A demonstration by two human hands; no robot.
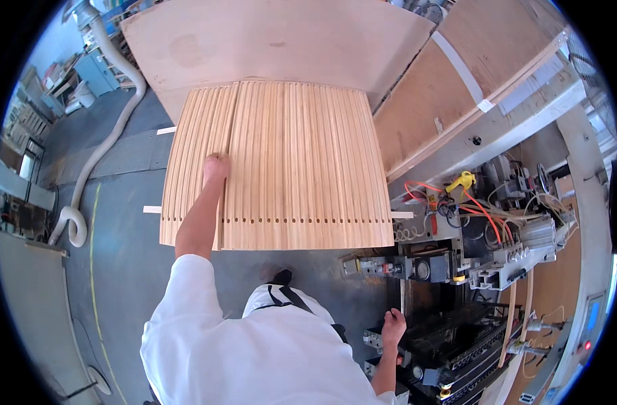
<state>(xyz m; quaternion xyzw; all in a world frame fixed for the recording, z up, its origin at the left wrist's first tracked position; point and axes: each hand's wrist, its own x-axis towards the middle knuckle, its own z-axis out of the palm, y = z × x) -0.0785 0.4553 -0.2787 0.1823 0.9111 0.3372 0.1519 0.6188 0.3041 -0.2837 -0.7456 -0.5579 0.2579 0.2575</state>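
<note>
Many pale wooden slats (pixel 302 155) lie side by side in a broad stack in front of me, with a row of small holes across their near ends. My left hand (pixel 216 167) is closed on a wooden slat (pixel 219 226) left of the stack's middle. This slat appears tilted on its edge, beside a dark gap, and its far part runs up toward the board behind. Low on the right, beside the machine, my right hand (pixel 393 329) is closed with its fingers curled. Whatever it may hold is hidden.
Pale support strips (pixel 403 214) stick out from under the stack. A large board (pixel 275 47) stands behind it. On the right, a machine (pixel 518 250) carries hoses, cables and a yellow air gun (pixel 462 181). A ribbed hose (pixel 113 131) trails over the floor at left.
</note>
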